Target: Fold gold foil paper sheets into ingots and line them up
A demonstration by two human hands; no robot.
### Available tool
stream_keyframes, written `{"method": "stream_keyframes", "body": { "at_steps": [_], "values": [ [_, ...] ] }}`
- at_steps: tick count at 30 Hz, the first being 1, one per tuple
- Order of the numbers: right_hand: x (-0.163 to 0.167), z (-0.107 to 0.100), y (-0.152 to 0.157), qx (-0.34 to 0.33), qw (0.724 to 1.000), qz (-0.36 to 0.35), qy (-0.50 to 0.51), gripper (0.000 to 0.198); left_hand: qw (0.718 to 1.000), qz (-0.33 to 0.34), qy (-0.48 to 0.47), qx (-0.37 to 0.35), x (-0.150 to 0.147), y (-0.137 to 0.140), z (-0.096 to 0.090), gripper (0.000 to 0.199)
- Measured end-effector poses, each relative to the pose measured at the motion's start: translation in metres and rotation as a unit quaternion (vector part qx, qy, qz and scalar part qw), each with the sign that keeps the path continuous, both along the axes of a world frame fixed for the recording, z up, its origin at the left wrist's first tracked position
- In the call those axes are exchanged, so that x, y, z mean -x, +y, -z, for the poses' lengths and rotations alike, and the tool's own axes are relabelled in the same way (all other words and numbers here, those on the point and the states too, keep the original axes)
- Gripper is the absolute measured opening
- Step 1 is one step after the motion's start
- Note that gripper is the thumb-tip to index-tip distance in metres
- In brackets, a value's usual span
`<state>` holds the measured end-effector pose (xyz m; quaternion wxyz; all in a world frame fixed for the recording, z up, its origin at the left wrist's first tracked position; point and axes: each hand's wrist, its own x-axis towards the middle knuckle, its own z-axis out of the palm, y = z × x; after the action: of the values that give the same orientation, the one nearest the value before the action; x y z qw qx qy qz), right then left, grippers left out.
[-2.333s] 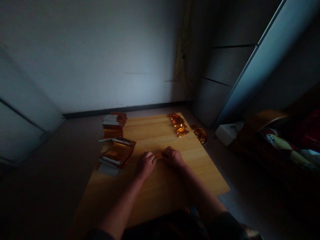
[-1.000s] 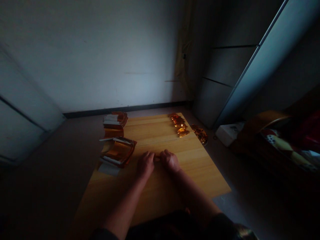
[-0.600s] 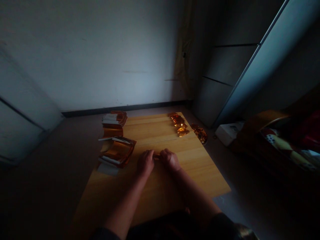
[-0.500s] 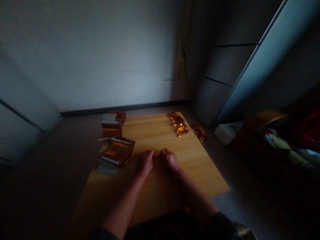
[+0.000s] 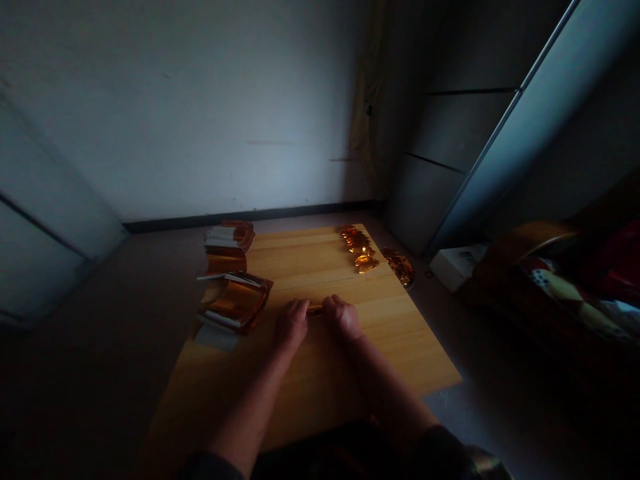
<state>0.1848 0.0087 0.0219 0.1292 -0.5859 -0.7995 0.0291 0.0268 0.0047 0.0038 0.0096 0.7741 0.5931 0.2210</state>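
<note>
Between my two hands, low over the middle of the wooden table (image 5: 295,267), is a narrow strip of shiny gold foil paper (image 5: 315,311). My left hand (image 5: 293,321) is closed on its left end. The fingers of my right hand (image 5: 342,317) wrap its right end, so only the short middle part shows. To the left lie curved stacks of gold foil sheets (image 5: 240,300) with whitish edges. Several folded gold foil pieces (image 5: 361,248) stand in a row near the far right corner of the table.
Beyond the right table edge, a heap of gold foil pieces (image 5: 399,267) sits lower down. A white box (image 5: 455,267) stands on the floor beside a wooden armrest (image 5: 530,237). Behind the table rises a pale wall (image 5: 225,120); a tall cabinet (image 5: 450,147) is at the right.
Both hands stay closed on the foil strip in nearly the same spot. The whole view has shifted very slightly.
</note>
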Motion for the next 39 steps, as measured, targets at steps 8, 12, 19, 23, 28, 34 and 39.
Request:
{"method": "stream_keyframes", "body": {
  "at_steps": [8,12,19,23,28,34,39],
  "values": [
    [-0.003,0.001,0.0,-0.019,0.999,0.011,0.032,0.016,0.996,-0.004,-0.093,-0.003,0.005,-0.008,-0.003,0.028],
    [-0.004,-0.001,0.0,-0.013,0.999,0.015,0.039,0.018,0.993,-0.005,-0.116,-0.01,0.006,-0.007,0.0,0.028],
    [-0.017,0.002,0.0,-0.026,0.995,-0.019,0.095,0.016,0.993,-0.008,-0.116,0.001,0.006,-0.006,0.0,0.029],
    [-0.024,0.003,0.001,-0.027,0.992,-0.035,0.119,0.011,0.993,-0.001,-0.12,-0.003,0.006,-0.006,0.0,0.031],
    [-0.022,0.005,0.003,-0.03,0.993,-0.02,0.111,0.018,0.993,-0.001,-0.115,-0.003,0.006,-0.006,0.001,0.03],
    [-0.019,0.007,0.004,-0.035,0.995,-0.007,0.09,0.017,0.995,0.001,-0.103,-0.01,0.006,-0.005,0.003,0.03],
    [-0.018,0.009,0.006,-0.042,0.996,-0.005,0.075,0.018,0.995,0.006,-0.103,-0.014,0.007,-0.004,0.005,0.031]
  ]
}}
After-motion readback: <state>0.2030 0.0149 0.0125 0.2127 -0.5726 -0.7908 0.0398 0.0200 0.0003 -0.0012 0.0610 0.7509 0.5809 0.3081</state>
